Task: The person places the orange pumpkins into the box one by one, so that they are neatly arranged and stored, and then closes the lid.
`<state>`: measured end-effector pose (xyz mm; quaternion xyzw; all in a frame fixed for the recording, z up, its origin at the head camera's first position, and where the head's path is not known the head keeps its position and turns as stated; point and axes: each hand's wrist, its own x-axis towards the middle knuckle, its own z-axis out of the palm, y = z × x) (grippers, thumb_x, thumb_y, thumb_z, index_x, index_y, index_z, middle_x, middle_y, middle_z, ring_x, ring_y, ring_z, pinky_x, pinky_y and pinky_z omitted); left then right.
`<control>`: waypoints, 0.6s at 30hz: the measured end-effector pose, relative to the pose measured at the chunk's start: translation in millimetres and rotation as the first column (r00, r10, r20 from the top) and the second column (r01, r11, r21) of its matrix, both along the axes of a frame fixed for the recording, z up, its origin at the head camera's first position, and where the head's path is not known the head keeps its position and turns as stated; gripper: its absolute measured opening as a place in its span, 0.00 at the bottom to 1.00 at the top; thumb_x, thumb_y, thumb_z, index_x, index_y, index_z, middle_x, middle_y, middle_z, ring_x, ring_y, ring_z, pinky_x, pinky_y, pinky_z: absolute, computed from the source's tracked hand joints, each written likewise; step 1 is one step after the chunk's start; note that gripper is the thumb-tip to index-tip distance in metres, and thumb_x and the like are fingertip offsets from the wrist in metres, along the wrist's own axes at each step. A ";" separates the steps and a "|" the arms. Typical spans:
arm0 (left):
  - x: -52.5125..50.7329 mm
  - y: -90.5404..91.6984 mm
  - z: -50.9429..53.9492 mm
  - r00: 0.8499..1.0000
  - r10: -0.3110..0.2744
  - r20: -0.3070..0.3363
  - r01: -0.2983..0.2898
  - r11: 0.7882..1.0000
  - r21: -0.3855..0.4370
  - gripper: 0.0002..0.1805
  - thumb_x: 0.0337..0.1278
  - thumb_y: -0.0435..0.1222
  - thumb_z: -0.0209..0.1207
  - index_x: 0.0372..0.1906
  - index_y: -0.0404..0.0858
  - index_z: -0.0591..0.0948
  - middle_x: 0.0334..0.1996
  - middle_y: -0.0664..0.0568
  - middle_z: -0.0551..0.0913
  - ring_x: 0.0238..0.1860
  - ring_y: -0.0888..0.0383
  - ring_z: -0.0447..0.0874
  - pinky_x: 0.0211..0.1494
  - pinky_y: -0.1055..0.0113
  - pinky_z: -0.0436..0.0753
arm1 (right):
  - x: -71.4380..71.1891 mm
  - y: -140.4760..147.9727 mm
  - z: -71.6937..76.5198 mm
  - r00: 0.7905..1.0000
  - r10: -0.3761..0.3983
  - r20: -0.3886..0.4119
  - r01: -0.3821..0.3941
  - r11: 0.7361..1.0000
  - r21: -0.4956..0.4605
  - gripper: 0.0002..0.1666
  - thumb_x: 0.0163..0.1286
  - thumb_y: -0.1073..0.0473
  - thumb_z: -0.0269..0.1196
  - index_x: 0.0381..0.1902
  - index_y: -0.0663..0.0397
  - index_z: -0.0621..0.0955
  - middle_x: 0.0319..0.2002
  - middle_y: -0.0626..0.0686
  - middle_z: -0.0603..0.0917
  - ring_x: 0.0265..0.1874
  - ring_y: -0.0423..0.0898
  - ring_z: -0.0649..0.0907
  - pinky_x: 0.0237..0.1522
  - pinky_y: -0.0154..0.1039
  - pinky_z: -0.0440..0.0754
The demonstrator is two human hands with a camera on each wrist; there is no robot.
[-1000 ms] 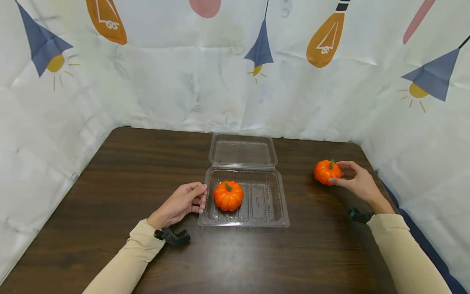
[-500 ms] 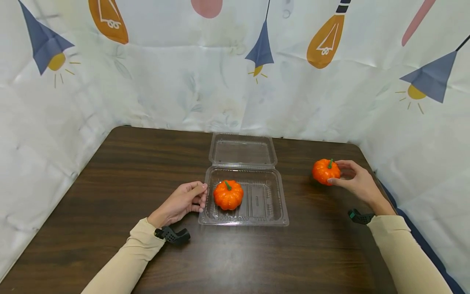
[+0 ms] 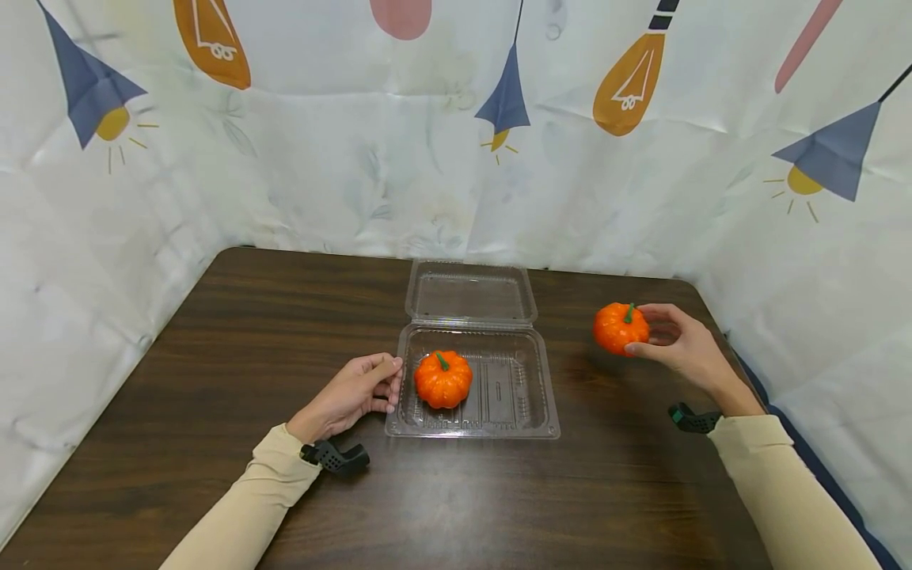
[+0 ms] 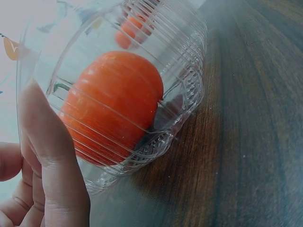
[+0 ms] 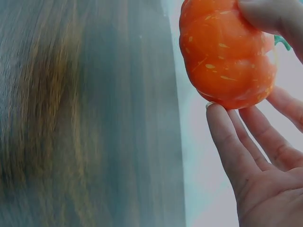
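A clear plastic clamshell container (image 3: 504, 389) lies on the dark wooden table with its lid (image 3: 472, 293) folded back, away from me. One small orange pumpkin (image 3: 443, 381) with a green stem sits in the left half of its base. My left hand (image 3: 349, 397) pinches the container's left rim between thumb and fingers; the left wrist view shows the pumpkin (image 4: 113, 101) through the clear ribbed wall. To the right of the container, my right hand (image 3: 684, 348) holds a second orange pumpkin (image 3: 617, 328) by its side, raised off the tabletop.
The brown wood-grain table (image 3: 456, 507) has rounded far corners. A white patterned cloth (image 3: 321, 158) with lamp and bulb prints hangs behind it and along both sides. A black band (image 3: 335, 457) is on the left wrist, another band (image 3: 693, 419) on the right.
My right hand has lifted the second pumpkin and carried it slightly to the left. The left hand, the container and the pumpkin inside it stay in place.
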<state>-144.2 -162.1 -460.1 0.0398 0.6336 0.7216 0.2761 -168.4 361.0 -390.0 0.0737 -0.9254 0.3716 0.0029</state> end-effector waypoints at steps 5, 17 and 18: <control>0.2 -0.1 0.7 1.000 -0.003 0.002 0.003 1.000 0.007 0.11 0.81 0.43 0.51 0.41 0.40 0.75 0.29 0.57 0.78 0.27 0.63 0.79 0.34 0.72 0.85 | -0.1 -8.3 3.6 1.000 0.016 -0.014 -0.016 0.999 -0.030 0.39 0.65 0.52 0.75 0.70 0.50 0.73 0.65 0.55 0.77 0.49 0.18 0.78 0.47 0.17 0.80; 0.8 0.2 1.6 1.000 0.000 0.005 0.000 1.000 0.003 0.11 0.81 0.43 0.51 0.41 0.41 0.75 0.30 0.57 0.78 0.27 0.62 0.79 0.34 0.71 0.86 | 2.2 -29.3 14.8 0.998 0.066 -0.002 -0.066 0.996 -0.051 0.39 0.64 0.53 0.76 0.70 0.50 0.73 0.67 0.57 0.77 0.50 0.19 0.79 0.48 0.17 0.81; 0.9 0.2 1.7 1.000 -0.001 0.006 0.001 1.000 0.003 0.11 0.81 0.43 0.51 0.40 0.41 0.75 0.30 0.57 0.78 0.27 0.62 0.79 0.34 0.71 0.85 | 2.3 -31.1 15.4 0.998 0.070 -0.001 -0.070 0.996 -0.051 0.39 0.65 0.53 0.75 0.70 0.49 0.73 0.67 0.57 0.77 0.50 0.19 0.79 0.48 0.18 0.81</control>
